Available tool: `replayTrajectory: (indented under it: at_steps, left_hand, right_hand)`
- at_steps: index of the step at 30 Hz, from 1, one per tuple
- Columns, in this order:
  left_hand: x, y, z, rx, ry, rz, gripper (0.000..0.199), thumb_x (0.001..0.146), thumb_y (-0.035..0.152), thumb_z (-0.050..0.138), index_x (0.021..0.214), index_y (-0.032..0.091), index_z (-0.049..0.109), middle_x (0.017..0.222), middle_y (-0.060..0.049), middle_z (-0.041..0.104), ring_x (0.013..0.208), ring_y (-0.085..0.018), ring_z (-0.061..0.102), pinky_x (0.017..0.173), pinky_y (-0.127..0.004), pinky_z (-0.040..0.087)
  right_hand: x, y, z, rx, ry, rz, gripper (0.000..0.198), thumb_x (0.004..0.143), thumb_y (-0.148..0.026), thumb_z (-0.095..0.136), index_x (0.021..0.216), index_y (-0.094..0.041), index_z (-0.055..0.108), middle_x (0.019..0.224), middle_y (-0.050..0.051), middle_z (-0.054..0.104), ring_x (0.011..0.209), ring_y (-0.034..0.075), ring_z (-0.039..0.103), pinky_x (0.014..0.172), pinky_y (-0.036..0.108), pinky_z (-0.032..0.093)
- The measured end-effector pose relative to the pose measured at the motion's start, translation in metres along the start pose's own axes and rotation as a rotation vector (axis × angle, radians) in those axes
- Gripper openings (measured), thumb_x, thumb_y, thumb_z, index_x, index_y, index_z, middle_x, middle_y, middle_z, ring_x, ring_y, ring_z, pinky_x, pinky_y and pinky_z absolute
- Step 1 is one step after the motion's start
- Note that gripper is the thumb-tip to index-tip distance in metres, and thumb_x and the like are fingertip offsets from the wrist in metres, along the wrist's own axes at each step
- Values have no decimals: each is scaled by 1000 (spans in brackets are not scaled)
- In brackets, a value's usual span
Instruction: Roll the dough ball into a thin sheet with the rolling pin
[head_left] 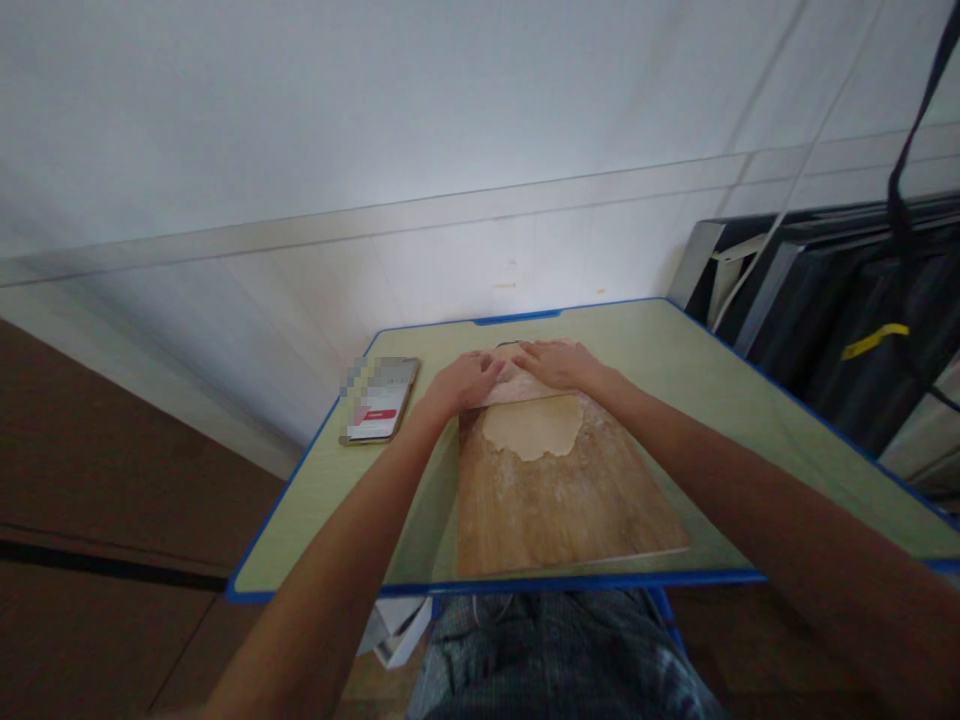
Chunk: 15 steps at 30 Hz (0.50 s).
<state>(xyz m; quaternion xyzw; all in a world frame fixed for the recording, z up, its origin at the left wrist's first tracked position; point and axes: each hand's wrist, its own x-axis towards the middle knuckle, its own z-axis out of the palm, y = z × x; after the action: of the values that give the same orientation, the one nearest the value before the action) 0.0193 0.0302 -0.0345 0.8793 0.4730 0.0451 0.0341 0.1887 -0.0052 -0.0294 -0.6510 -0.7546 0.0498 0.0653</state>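
A thin sheet of dough (536, 428) with a ragged near edge lies on the far part of a wooden board (559, 515). Along the dough's far side runs a pale, floury band (517, 388) with a straight near edge; whether it is folded dough or something else I cannot tell. My left hand (471, 378) rests on the left end of this band, palm down, fingers stretched forward and slightly bent. Over its right part lies my right hand (555, 364), flat, with fingers pointing left. The two hands are close together, and they hide much of the band.
The board lies on a pale green table (300, 520) with a blue rim. A phone (381, 400) with a lit screen is at the left. Behind the table stands a white wall (450, 260). Dark flat panels (817, 290) lean at the right, near a hanging black strap (900, 170).
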Motion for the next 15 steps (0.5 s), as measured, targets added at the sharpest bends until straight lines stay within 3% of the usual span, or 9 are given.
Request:
replayTrajectory:
  at_steps: [8, 15]
  left_hand:
    - [8, -1, -1, 12, 5, -5, 50, 91, 38, 21, 106, 13, 61, 114, -12, 62, 104, -20, 57, 89, -28, 39]
    - [-21, 10, 1, 73, 0, -7, 48, 91, 40, 19, 109, 19, 58, 120, -8, 58, 107, -21, 55, 89, -33, 41]
  right_hand:
    - [5, 2, -2, -20, 50, 43, 51, 92, -45, 14, 122, -23, 50, 124, 11, 55, 108, 27, 54, 85, 42, 41]
    - [-32, -12, 6, -93, 214, 105, 47, 93, -41, 20, 121, -19, 52, 116, 11, 61, 107, 26, 54, 95, 48, 30]
